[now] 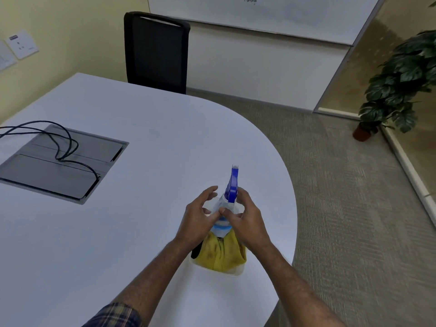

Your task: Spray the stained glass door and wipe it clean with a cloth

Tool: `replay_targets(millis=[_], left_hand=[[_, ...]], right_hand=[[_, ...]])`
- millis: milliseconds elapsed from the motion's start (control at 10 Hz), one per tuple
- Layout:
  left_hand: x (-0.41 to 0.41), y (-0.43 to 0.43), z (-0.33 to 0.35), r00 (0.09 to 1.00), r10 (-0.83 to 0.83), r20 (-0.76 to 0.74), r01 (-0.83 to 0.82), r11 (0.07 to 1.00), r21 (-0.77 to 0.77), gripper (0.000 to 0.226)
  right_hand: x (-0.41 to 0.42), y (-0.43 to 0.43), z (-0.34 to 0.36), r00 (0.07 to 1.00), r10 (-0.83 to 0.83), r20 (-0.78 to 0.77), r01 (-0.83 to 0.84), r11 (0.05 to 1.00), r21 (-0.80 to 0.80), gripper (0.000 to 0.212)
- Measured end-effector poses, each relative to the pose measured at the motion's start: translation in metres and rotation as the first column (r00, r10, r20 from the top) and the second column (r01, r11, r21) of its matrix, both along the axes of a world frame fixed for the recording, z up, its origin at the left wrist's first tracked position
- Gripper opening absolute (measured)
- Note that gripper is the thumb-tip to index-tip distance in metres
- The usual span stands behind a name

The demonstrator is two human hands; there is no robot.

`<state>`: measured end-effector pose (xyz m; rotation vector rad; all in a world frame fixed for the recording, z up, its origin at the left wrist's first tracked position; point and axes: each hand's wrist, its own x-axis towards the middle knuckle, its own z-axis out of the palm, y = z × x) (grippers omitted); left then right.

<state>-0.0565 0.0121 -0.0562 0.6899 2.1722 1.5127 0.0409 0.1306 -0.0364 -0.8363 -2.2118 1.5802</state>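
A clear spray bottle (224, 206) with a blue trigger head (232, 185) stands near the right edge of the white table (141, 128), in a white container (233, 272). A yellow cloth (221, 253) lies bunched in that container, just below the bottle. My right hand (247, 220) grips the bottle's neck from the right, thumb across the front. My left hand (198, 215) is on the bottle's left side with loosely spread fingers; I cannot tell if it grips. A glass partition (368, 67) stands at the far right.
A black chair (155, 50) stands behind the table. A grey cable hatch (59, 161) with black cables is set in the table at left. A potted plant (396, 90) sits on the carpet by the glass. A whiteboard (259, 13) hangs on the far wall.
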Motion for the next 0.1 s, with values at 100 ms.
replay_targets(millis=[100], left_hand=[[0.0055,-0.0050,0.0146,0.999,0.037,-0.018,-0.038,0.999,-0.002,0.068]], right_hand=[[0.0091,-0.0038,0.0075,0.999,-0.053,0.013,0.053,0.999,0.008,0.058]])
